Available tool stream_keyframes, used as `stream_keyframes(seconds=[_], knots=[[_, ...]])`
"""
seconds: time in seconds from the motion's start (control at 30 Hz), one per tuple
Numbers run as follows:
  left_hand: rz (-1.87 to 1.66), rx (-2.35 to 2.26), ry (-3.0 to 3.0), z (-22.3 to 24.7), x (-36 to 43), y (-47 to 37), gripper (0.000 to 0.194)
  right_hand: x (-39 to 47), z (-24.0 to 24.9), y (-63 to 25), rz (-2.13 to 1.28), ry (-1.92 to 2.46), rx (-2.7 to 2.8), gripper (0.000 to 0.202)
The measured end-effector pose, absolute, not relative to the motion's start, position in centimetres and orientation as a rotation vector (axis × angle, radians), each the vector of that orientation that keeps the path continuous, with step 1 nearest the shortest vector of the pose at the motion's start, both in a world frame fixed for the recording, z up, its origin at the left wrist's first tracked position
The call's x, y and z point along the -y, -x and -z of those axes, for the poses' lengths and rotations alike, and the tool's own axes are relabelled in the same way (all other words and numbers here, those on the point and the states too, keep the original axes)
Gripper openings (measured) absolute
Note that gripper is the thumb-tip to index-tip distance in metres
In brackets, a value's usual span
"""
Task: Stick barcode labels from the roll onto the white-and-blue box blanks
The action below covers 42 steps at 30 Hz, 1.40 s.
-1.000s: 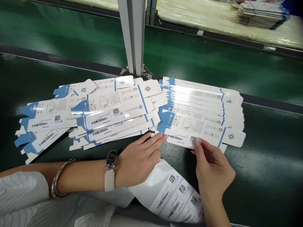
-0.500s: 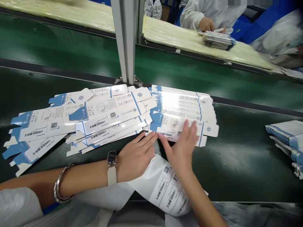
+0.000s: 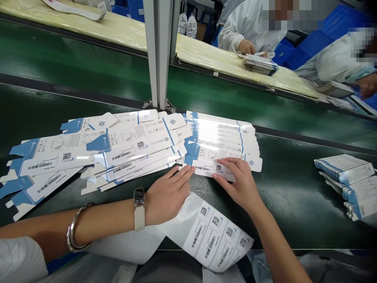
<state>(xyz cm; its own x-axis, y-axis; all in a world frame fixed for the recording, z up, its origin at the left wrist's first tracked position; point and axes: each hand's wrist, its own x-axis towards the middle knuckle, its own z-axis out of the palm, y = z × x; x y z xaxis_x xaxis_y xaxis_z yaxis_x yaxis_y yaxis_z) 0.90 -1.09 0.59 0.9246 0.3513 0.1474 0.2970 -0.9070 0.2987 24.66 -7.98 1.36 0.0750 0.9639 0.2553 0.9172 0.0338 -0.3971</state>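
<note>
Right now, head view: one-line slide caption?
Left hand and right hand at the front flattened carton of a fanned row, QR-code label sheet nearer the wearer.

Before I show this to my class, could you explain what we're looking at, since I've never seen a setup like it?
There is no machine here: a person works with two bare hands, seen by a camera worn on their head, looking forward and down. On the dark green table lie a loose heap of flat cartons, an overlapping row of cartons and, far right, a stack of cartons. A printed label sheet is at the near edge. The left hand rests its fingertips by the nearest carton's end; the right hand has thumb and fingers at its lower edge. Neither clearly grips anything.
</note>
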Motion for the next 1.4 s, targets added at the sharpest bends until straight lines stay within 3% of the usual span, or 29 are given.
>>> stream_keyframes(seconds=[0.47,0.73,0.87,1.13,1.4], knots=[[-0.286,-0.474,-2.835,-0.4,1.1,-0.9,0.026,3.5,-3.9,-26.0,-0.615,1.916,2.082,0.025],[-0.278,-0.485,-2.839,-0.3,1.1,-0.9,0.023,2.8,-4.1,-26.0,-0.719,1.967,2.075,0.017],[-0.278,-0.489,-2.843,-0.3,1.2,-1.0,0.023,3.2,-4.1,-25.9,-0.843,2.086,1.89,0.024],[-0.238,-0.481,-2.875,-0.3,1.2,-0.9,0.022,4.7,-4.8,-26.7,-0.899,2.38,1.701,0.02],[-0.219,-0.479,-2.884,-0.4,1.1,-1.0,0.021,5.3,-5.2,-26.0,-0.909,2.352,1.622,0.02]])
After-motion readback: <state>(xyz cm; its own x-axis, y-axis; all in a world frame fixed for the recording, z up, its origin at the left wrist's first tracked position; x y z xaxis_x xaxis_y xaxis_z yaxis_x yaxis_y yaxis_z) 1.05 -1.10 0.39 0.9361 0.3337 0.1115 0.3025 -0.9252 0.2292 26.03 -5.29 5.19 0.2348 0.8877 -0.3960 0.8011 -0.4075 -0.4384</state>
